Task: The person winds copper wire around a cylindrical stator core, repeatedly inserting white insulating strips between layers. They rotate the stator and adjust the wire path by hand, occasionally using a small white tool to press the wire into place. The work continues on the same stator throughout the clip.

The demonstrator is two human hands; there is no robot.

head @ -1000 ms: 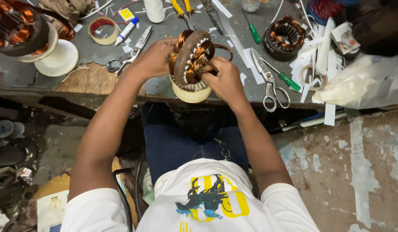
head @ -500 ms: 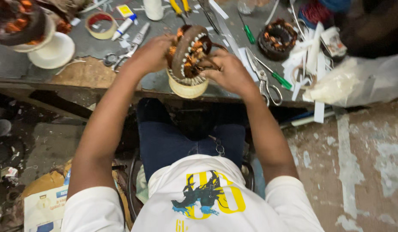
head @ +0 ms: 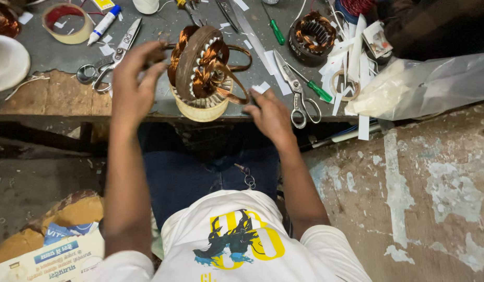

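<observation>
Motor stator [head: 200, 65], upper centre of frame, stands tilted on edge at the near rim of the workbench [head: 54, 99]. Dark iron ring, white slot liners showing along its inner edge, copper windings [head: 213, 70] bulging out of the bore. It sits on a cream, ribbed, cup-like stand [head: 200, 107] that overhangs the bench edge slightly. A loose copper coil loop [head: 242, 57] sticks out from the stator's right side.

Left hand [head: 132, 86], upper left of centre: fingers loosely curled and a little spread, fingertips at the stator's left edge. Whether they touch the ring or pinch anything, cannot tell; motion blur.

Right hand [head: 270, 115], just right of and below the stator: fingers drawn together near the lower end of the copper loop. A thin dark thing seems to sit at the fingertips, but the pinch itself is not clear enough to call.

Around it on the bench:
- Scissors [head: 297, 91] just right of the right hand, blades pointing to the upper left.
- Second pair of scissors [head: 109, 57] left of the left hand.
- Green-handled screwdriver [head: 276, 28] above; another green-handled tool [head: 317, 90] beside the right scissors.
- Second wound stator [head: 312, 34] lying flat, upper right.
- White paper strips [head: 351, 62] heaped right of it; clear plastic bag [head: 430, 86] far right.
- Tape roll [head: 67, 21] and white marker [head: 103, 23], upper left; white bowl [head: 7, 60] at left edge.

Person seated, blue trousers [head: 200, 172], white printed shirt [head: 231, 240], lower centre.
</observation>
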